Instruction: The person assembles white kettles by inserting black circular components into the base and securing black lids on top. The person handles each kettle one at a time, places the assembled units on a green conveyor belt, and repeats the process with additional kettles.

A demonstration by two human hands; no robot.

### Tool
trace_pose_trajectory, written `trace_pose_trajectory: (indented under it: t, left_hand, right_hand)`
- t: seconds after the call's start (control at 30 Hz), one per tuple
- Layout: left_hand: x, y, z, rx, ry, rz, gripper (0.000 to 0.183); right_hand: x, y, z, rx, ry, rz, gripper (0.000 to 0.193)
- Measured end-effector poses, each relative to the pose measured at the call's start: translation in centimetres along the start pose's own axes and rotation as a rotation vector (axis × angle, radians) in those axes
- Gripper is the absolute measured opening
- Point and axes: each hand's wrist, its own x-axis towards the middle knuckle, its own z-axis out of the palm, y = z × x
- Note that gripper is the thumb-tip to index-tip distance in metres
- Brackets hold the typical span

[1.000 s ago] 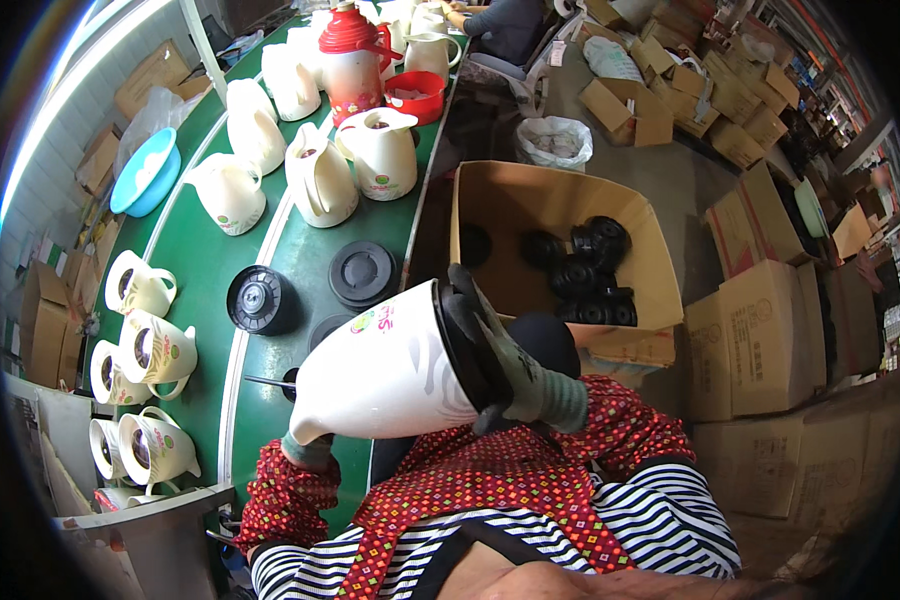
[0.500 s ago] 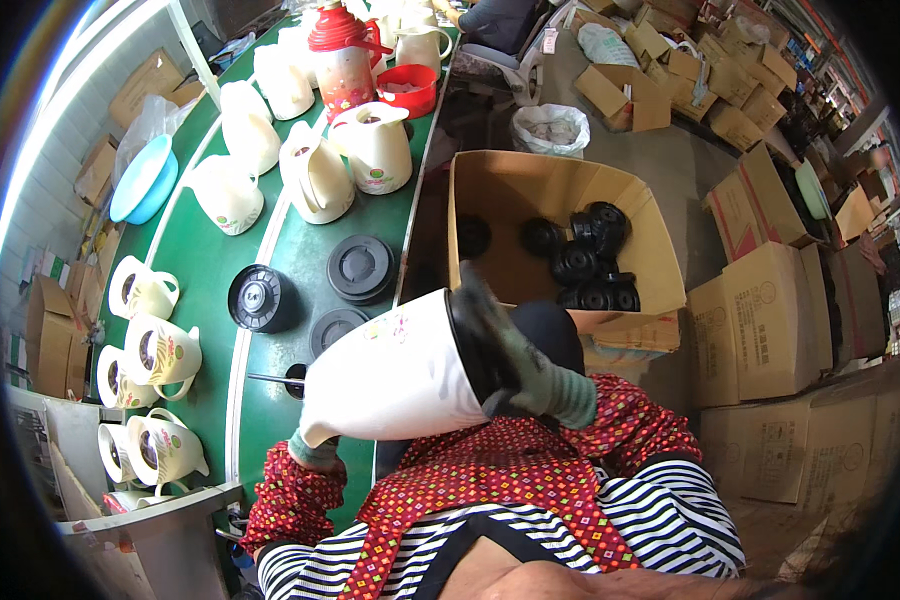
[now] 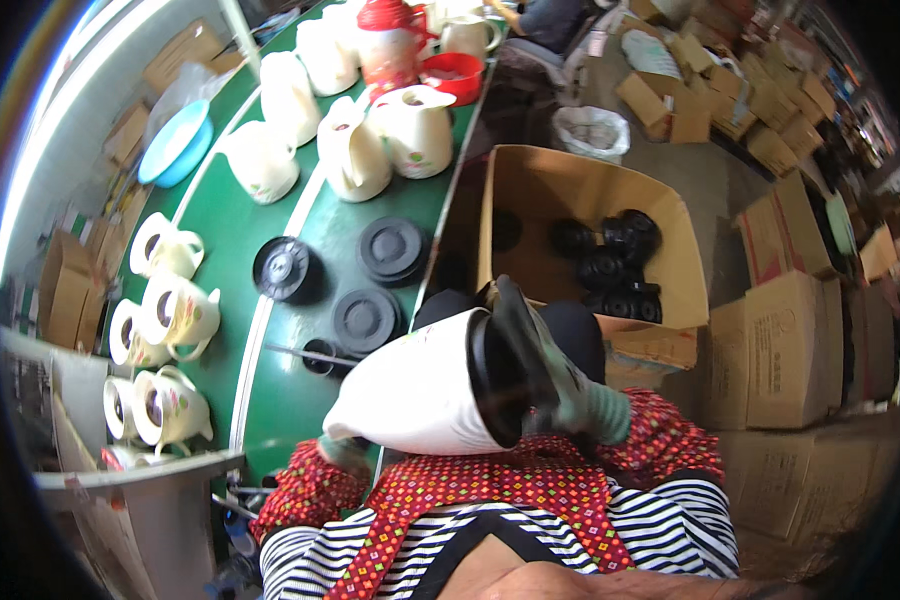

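A white jug (image 3: pixel 410 392) lies on its side across my lap, its bottom end facing right. My left hand (image 3: pixel 344 455), in a greenish glove, holds it at the spout end; its fingers are mostly hidden behind the jug. Against the bottom end sits a round black base (image 3: pixel 495 378). My gloved right hand (image 3: pixel 548 372) grips this base, its fingers reaching up along the outer side, slightly blurred. On the green table to the left lie black round bases (image 3: pixel 391 248), one of them turned over (image 3: pixel 282 268), and a thin metal rod (image 3: pixel 288 351) beside a small black round piece (image 3: pixel 319 356).
A cardboard box (image 3: pixel 592 172) with several black bases stands ahead to the right. White jugs (image 3: pixel 353 155), a red flask (image 3: pixel 386 45) and a red bowl (image 3: pixel 453 78) occupy the table's far end. More jugs (image 3: pixel 180 312) line the left edge, near a blue basin (image 3: pixel 177 145). Cartons (image 3: pixel 792 330) are stacked at right.
The view has shifted, so the table and box appear farther right. The jug has tilted a little, its bottom end lower. My right hand has turned against the black base.
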Motion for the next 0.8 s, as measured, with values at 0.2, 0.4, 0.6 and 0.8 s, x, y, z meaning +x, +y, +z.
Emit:
trace_pose_trajectory:
  t: [0.2,0.4,0.6,0.8]
  left_hand:
    - [0.0,-4.7,1.4,-0.015,-0.138,0.002,0.048]
    - [2.3,-3.5,0.1,0.140,-0.108,0.048,0.045]
    - [5.4,1.7,-1.9,0.408,0.007,0.335,0.035]
    - [1.5,-1.3,-1.3,0.447,-0.061,0.184,0.047]
  right_hand:
    - [4.9,-4.3,-3.0,-0.043,-0.335,-0.191,0.099]
    - [3.7,-0.6,-0.9,0.115,0.139,-0.129,0.077]
    - [-0.2,4.4,6.2,0.838,0.531,0.358,0.069]
    - [1.3,-0.3,1.7,0.393,0.310,0.097,0.094]
